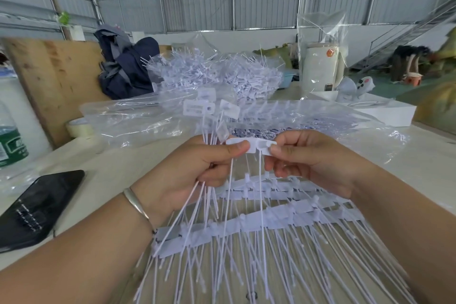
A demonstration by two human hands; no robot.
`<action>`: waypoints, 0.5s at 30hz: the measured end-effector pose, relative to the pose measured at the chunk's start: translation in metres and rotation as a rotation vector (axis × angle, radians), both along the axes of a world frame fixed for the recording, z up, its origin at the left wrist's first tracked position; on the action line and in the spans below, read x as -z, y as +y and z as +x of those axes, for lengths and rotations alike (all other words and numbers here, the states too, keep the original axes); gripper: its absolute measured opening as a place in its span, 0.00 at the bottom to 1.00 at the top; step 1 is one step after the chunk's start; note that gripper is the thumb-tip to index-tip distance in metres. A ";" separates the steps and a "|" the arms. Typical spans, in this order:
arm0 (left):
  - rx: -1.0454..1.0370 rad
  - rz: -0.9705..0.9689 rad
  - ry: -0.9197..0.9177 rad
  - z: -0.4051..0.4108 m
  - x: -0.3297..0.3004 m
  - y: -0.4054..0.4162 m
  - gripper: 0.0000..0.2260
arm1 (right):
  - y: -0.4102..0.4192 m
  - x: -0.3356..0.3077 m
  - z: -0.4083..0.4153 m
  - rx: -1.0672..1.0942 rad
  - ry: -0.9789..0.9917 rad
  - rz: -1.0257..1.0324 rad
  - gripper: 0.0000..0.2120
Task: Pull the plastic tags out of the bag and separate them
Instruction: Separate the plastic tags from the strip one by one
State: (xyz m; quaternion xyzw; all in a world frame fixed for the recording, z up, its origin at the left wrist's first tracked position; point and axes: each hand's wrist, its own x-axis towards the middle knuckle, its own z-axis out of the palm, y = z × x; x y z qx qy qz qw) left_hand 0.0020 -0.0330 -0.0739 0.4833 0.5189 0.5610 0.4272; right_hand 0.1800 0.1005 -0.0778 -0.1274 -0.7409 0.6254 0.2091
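A joined pair of flat white plastic tags (256, 147) is held level above the table (103, 175), between the two hands. The left hand (197, 168) pinches its left end, thumb on top, and the same hand's fingers are curled round a bundle of separated white tags (212, 118) whose heads stand up behind the knuckles and whose thin tails hang below the palm. The right hand (311, 163) pinches the right end between thumb and forefinger. Beneath the hands lie rows of still-joined white tag strips (259, 224), tails fanning toward the viewer. Behind the hands lies the crumpled clear plastic bag (138, 118), with a heap of loose white tags (222, 74) beyond it. The left hand's fingertips are hidden under the bundle. Motion blur smears the tag heads.
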 end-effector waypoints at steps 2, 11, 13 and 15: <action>0.064 -0.013 -0.069 0.000 0.001 0.000 0.21 | -0.001 0.000 0.000 -0.023 -0.001 0.030 0.12; 0.606 0.041 -0.160 0.015 0.005 -0.002 0.10 | -0.013 0.006 -0.008 -0.230 -0.001 0.009 0.18; 0.652 0.068 -0.189 0.017 0.003 -0.003 0.10 | -0.016 0.003 -0.008 -0.241 0.030 -0.013 0.27; 0.618 0.069 -0.206 0.018 0.002 -0.003 0.10 | -0.017 0.001 -0.008 -0.229 0.052 -0.014 0.39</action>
